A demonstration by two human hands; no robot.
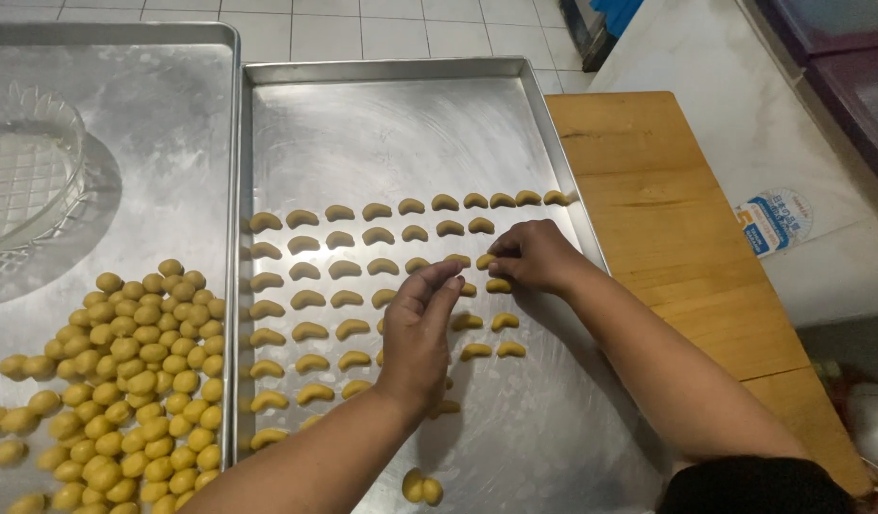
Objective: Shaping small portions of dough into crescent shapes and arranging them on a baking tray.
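Right hand (539, 255) pinches a crescent of dough (486, 261) in its fingers, low over the baking tray (382, 124) among the rows. Left hand (418, 333) hovers alongside, fingers straight, together, holding nothing.

Bare forearms, no rings or watch visible; dark sleeve (755, 485) on right upper arm.

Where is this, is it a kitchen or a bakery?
Probably a home kitchen or small bakery. A metal baking tray holds rows of crescent-shaped dough pieces, a second tray holds a heap of dough balls, and both hands, left and right, are setting pieces down.
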